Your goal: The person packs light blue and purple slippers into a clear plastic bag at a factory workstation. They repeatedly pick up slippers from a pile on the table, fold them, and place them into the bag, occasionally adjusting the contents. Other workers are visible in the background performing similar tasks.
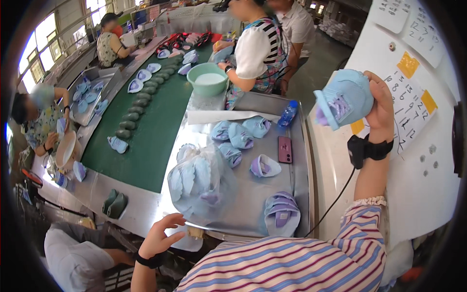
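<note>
The step in hand looks like holding up one piece: the right hand [382, 100] grips a pale-blue fabric shoe upper with purple laces [345, 100], raised before a white panel bearing paper sheets [428, 204]. The left hand [160, 236] is empty, fingers spread, well apart from the right and near a clear plastic bag of uppers [224, 192]; whether it touches the bag I cannot tell. The next move seems to call for a steady right-hand grip, with the left free to help.

Between the hands lies a shiny metal worktable [248, 204] with loose blue uppers [241, 135] and a dark-pink phone [285, 149]. Beyond the left hand, a green conveyor belt [160, 126] runs toward seated co-workers.
</note>
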### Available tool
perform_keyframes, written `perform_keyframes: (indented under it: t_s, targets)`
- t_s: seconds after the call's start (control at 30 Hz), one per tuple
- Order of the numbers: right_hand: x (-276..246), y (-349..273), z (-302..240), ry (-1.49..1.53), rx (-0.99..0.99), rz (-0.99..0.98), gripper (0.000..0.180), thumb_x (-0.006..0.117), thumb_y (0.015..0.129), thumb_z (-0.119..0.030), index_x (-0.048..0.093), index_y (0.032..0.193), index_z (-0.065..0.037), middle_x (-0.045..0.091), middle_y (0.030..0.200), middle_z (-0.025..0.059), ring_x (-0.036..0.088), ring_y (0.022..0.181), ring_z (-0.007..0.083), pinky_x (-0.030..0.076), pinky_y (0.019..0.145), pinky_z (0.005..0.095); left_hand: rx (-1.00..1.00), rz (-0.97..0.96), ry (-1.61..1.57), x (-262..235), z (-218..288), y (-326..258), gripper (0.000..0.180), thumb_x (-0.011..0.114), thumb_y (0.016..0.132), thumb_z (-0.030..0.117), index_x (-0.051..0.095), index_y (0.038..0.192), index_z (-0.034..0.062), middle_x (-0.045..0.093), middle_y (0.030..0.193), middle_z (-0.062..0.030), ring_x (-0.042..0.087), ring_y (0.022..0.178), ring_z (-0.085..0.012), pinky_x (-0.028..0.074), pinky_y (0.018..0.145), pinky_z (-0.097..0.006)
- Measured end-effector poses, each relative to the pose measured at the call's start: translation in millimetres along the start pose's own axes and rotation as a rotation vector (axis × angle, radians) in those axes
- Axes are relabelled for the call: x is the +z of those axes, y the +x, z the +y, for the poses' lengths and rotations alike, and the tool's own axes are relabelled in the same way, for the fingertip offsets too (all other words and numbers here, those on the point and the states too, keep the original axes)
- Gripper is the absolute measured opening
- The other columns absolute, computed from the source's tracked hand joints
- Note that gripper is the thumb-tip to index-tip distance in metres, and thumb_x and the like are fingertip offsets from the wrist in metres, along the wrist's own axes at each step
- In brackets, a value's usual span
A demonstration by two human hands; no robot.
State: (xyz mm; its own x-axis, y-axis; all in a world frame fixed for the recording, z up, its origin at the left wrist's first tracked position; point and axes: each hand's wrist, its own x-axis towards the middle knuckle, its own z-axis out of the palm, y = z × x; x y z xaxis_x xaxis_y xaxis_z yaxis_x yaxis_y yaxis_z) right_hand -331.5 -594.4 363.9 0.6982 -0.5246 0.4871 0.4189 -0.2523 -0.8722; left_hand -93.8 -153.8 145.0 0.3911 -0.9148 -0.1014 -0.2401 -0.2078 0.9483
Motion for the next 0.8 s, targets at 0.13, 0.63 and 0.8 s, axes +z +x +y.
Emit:
perform_keyframes:
  t_s: [0.13, 0.63, 0.8]
  targets:
    - [-24, 10, 35, -0.195, 0.139, -0.090, 0.029, 0.063, 0.080, -0.019, 0.056, 0.099, 0.002, 0.059, 0.090, 0.0037, 0.055, 0.079, 0.0098, 0.043, 0.075, 0.0220, -0.190, 0.078, -0.029, 15, -12, -45, 0.046, 0.064, 0.077, 0.012, 0.047, 0.118, 0.0007, 0.059, 0.104, -0.0118, 0.057, 0.097, -0.0206, 0.046, 0.082, -0.032]
    - [209, 6, 194, 0.682, 0.634, -0.560, 0.022, 0.046, 0.091, -0.016, 0.051, 0.103, 0.001, 0.059, 0.095, 0.0061, 0.058, 0.086, 0.0131, 0.046, 0.079, 0.0272, 0.350, 0.703, -0.224, 32, 104, -80, 0.047, 0.059, 0.075, 0.004, 0.041, 0.118, -0.0014, 0.049, 0.111, -0.0135, 0.052, 0.103, -0.0218, 0.046, 0.081, -0.033]
    - [263, -2, 203, 0.901, 0.686, -0.715, 0.027, 0.045, 0.092, -0.025, 0.048, 0.107, -0.003, 0.058, 0.102, 0.0059, 0.057, 0.093, 0.0155, 0.045, 0.084, 0.0306, 0.035, 0.558, 0.011, -33, 74, -26, 0.080, 0.071, 0.071, 0.015, 0.021, 0.134, 0.0076, 0.031, 0.134, -0.0130, 0.034, 0.123, -0.0250, 0.040, 0.090, -0.040]
